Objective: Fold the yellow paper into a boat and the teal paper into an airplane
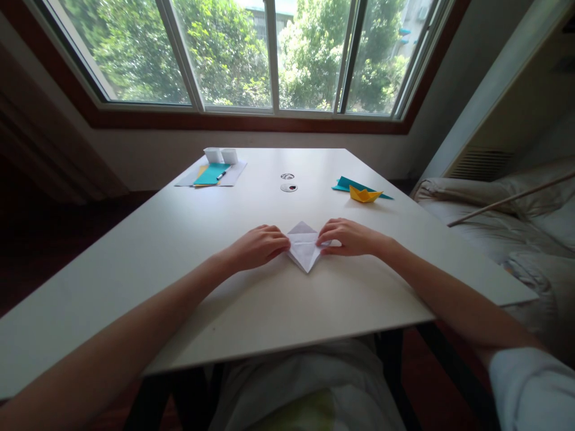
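We record one white paper [306,250], folded into a small diamond. We find it on the nearer half of the white tabletop [251,317], one point toward us, the opposite point away. We note a crosswise fold edge, a greyer triangle beyond it, and side corners partly hidden.

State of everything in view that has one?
White paper: folded, diamond-shaped
Left hand: holding paper's left side
Right hand: holding paper's right side
Yellow paper boat: folded, upright
Teal paper plane: folded
Teal sheet: unfolded, flat
Marker: lying on teal sheet
White containers: contents unclear
Window: open or shut unclear
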Tool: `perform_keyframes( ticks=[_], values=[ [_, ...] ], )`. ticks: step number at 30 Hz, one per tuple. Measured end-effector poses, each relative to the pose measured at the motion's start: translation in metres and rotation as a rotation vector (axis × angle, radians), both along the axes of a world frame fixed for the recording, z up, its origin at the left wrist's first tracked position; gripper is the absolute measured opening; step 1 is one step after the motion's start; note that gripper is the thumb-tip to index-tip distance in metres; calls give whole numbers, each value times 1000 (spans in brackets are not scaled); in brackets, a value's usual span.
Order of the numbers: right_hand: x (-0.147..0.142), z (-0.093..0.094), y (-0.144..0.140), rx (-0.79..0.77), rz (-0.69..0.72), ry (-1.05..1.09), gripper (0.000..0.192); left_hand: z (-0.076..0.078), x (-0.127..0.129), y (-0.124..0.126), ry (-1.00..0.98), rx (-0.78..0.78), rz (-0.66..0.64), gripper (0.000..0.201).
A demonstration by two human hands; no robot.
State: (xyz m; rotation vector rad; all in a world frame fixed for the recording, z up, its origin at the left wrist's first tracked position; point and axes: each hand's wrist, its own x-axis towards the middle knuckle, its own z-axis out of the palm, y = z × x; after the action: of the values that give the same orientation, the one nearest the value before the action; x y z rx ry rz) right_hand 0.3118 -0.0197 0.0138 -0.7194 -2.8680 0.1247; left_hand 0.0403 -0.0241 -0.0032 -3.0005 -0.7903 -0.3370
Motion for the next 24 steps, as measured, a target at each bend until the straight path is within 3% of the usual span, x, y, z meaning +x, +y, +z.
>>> perform_keyframes(
  ticks=[9, 13, 17, 21, 24],
  values=[
    [-5, -9, 0, 134, -70, 40, 30, 3, 0, -4, -7, -32, 74, 26],
    [-8, -13, -1, 51, -181, 202, 27, 3, 5, -8, -32, -29, 158, 31],
    [-11, -16, -1, -55, -272, 330, 26, -3, 11, -7, -112, -38, 292, 23],
    [-13, -16, -1, -138, -234, 310, 28, -8, 13, -4, -185, -51, 340, 22],
    [-15, -18, 1, -81, -258, 262, 37, -9, 14, -3, -207, -23, 369, 24]
  ],
)
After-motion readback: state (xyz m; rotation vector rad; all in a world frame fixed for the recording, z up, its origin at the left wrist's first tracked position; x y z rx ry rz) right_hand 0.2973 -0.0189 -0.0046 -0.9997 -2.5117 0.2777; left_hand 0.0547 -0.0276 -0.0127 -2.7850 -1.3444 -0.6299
